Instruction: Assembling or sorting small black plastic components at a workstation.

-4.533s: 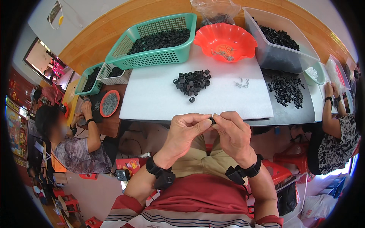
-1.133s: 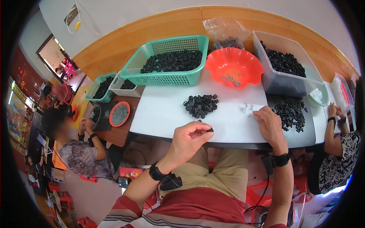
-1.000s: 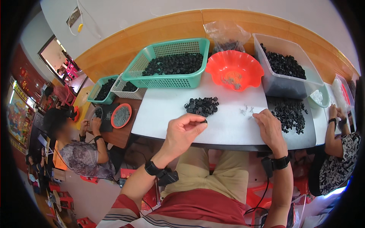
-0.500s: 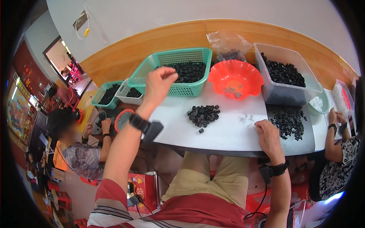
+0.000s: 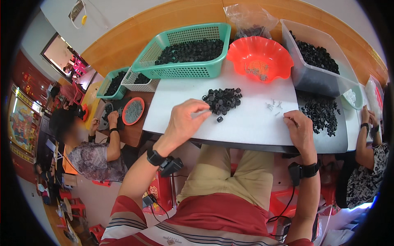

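My left hand (image 5: 185, 123) hovers at the near left side of a pile of small black plastic caps (image 5: 223, 100) on the white table top (image 5: 176, 92). Its thumb and forefinger are apart, and no part shows between them. One loose black cap (image 5: 220, 119) lies just in front of the pile. My right hand (image 5: 300, 129) rests near the table's front edge with its fingers curled together; whatever they may hold is hidden. Several small metal screws (image 5: 274, 105) lie just beyond it. To its right spreads a heap of small black parts (image 5: 322, 115) on a dark mat.
Along the back stand a green basket (image 5: 184, 74) of black caps, a red scalloped bowl (image 5: 283, 59) with screws, a plastic bag (image 5: 250, 16) and a clear bin (image 5: 316, 78) of black parts. Co-workers sit left (image 5: 96, 153) and right (image 5: 365, 172).
My left hand has come from over the green basket toward me and right, to the black pile, its fingers parting. My right hand stays by the screws. The whole view has tilted down slightly.
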### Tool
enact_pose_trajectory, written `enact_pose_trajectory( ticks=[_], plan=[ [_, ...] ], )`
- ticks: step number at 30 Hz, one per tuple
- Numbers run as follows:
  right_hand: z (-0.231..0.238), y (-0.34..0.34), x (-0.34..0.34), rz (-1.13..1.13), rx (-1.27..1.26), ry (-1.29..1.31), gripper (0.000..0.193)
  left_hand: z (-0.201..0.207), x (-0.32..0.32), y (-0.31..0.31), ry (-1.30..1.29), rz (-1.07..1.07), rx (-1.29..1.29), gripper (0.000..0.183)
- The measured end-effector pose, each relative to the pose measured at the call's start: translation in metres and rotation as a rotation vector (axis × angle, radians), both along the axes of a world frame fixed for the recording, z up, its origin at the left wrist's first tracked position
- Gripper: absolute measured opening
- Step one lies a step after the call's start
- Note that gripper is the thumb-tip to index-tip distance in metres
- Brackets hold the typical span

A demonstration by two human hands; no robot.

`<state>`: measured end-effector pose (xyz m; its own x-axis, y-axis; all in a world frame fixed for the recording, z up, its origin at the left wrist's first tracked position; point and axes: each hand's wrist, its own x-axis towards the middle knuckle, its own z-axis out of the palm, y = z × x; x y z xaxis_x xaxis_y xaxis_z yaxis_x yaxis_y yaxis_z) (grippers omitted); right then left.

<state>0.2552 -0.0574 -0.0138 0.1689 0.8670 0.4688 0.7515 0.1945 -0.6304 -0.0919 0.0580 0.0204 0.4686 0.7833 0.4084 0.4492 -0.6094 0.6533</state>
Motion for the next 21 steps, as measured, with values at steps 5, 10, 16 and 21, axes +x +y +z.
enact_pose_trajectory(
  ticks=[5, 10, 16, 21],
  plan=[
    [0.002, -0.003, -0.001, 0.025, -0.018, 0.03, 0.01, -0.011, 0.009, -0.024, 0.04, -0.042, 0.097, 0.022],
    [0.001, -0.004, -0.002, 0.036, -0.023, 0.043, 0.01, -0.017, 0.019, -0.027, 0.077, -0.021, 0.117, 0.021],
    [0.003, -0.004, -0.004, 0.011, -0.043, 0.023, 0.009, -0.022, 0.018, -0.027, 0.134, -0.029, 0.149, 0.019],
    [0.004, -0.004, -0.003, 0.032, -0.018, 0.02, 0.009, -0.025, 0.019, -0.03, 0.147, -0.068, 0.251, 0.018]
  ],
)
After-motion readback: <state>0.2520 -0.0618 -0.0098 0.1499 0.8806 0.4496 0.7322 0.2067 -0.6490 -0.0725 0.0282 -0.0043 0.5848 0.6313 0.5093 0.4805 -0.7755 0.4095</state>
